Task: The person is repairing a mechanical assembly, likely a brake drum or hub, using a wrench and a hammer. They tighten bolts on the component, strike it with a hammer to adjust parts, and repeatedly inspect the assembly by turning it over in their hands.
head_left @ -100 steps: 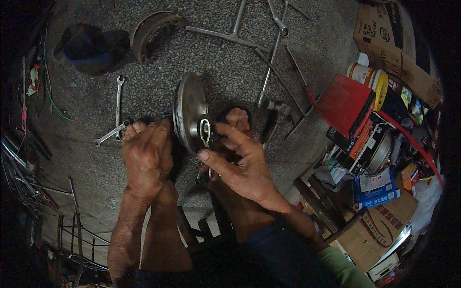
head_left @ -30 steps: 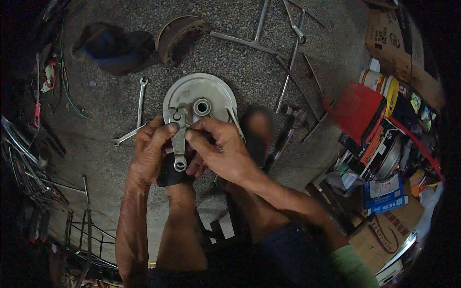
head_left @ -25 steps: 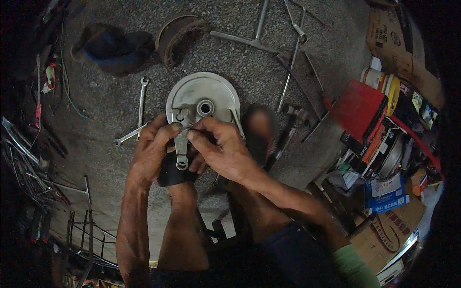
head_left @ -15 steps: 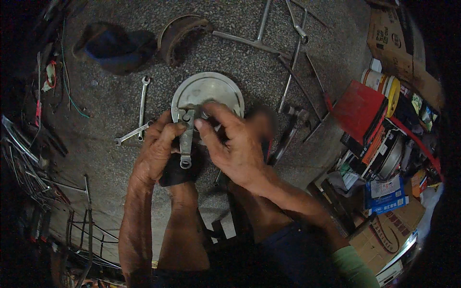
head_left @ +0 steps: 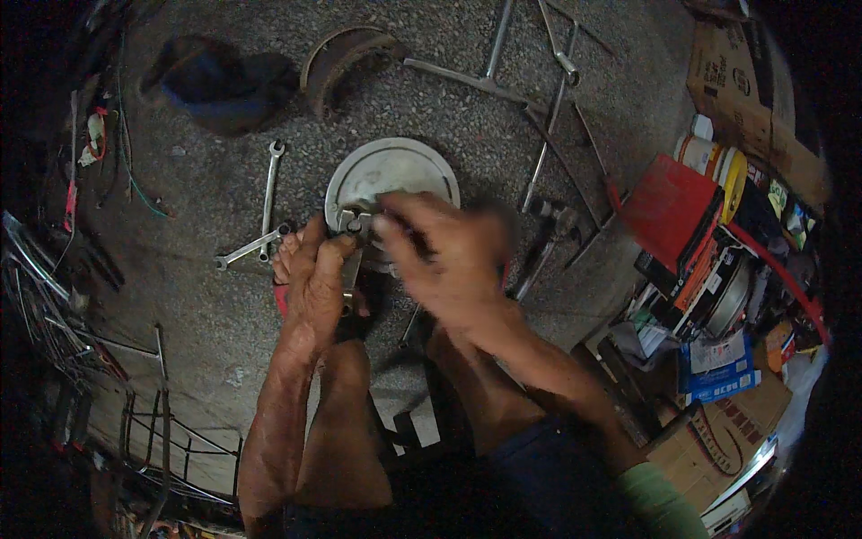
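Note:
My left hand (head_left: 312, 277) is closed on a flat grey metal lever arm (head_left: 353, 268), thumb laid across it. The arm's forked end points away from me, and a ring end shows below my fingers. My right hand (head_left: 453, 260) is smeared by motion just right of the fork; whether its fingers hold anything cannot be made out. Beyond both hands, a round silvery metal plate (head_left: 395, 166) lies on the floor, its near part covered by them. Left of my left hand, one combination spanner (head_left: 271, 193) lies lengthwise and another spanner (head_left: 247, 251) slants beside its near end.
Past the plate are a curved brake shoe (head_left: 328, 67) and a dark blue cloth item (head_left: 229, 90). A hammer (head_left: 548, 229) and long metal bars (head_left: 467, 83) lie right. A red box (head_left: 673, 216) and cartons (head_left: 718, 445) crowd the right side; a wire rack (head_left: 171, 431) stands left.
My left hand has shifted slightly right and now covers more of the lever arm. My right hand has moved quickly near the fork and is more blurred.

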Available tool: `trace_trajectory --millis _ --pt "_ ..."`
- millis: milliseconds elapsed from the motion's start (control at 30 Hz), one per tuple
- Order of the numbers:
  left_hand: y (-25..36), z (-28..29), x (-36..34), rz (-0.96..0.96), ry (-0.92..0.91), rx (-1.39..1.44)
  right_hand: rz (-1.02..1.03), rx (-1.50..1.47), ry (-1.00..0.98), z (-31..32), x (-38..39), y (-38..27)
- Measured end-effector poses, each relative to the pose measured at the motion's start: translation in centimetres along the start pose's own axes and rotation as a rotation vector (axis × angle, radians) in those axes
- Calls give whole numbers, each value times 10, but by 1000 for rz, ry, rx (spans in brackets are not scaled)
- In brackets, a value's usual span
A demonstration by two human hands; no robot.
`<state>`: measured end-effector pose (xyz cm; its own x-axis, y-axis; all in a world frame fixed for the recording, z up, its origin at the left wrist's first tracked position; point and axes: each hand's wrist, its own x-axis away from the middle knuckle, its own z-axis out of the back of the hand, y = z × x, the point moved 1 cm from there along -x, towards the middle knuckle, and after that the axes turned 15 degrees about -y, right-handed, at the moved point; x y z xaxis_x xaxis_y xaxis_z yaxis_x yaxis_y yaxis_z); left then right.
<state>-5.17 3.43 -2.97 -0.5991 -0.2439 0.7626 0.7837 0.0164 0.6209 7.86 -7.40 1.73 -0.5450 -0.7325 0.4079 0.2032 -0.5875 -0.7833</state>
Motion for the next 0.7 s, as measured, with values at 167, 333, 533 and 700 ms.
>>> trace_trajectory --millis 167,333,533,700 --pt "32 8 11 117 -130 294 -439 -318 403 56 56 63" --pt "40 7 13 191 -153 356 -515 -36 462 92 129 172" --pt "34 12 13 308 -206 400 -598 -188 308 78 128 172" --pt "32 7 13 295 -178 426 -524 -251 197 83 132 190"
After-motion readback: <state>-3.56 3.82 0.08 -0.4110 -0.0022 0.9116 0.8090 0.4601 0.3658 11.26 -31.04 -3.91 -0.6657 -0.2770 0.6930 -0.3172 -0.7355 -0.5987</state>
